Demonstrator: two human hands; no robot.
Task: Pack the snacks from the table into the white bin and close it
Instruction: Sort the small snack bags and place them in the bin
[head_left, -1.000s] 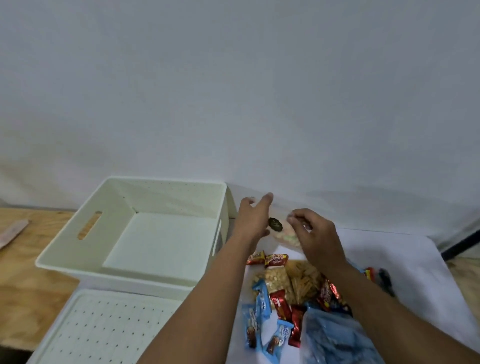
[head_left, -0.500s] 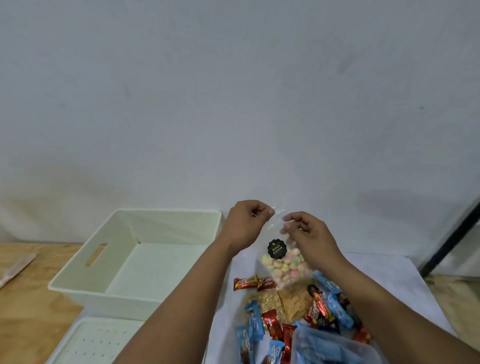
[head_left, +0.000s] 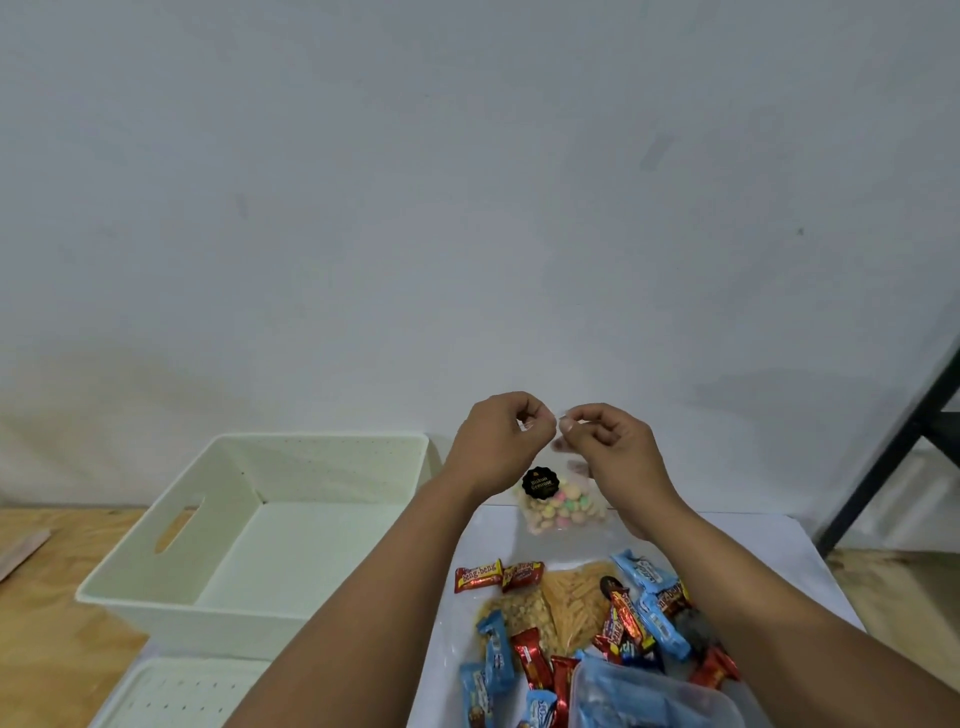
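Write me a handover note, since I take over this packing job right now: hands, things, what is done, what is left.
Left hand and right hand both pinch the top edge of the clear bag of pastel biscuits, which hangs above the white cloth.
White bin is open and holds nothing; its lid lies in front of it.
Done: nothing packed.
Left: this bag, the pile of snacks, then the lid.
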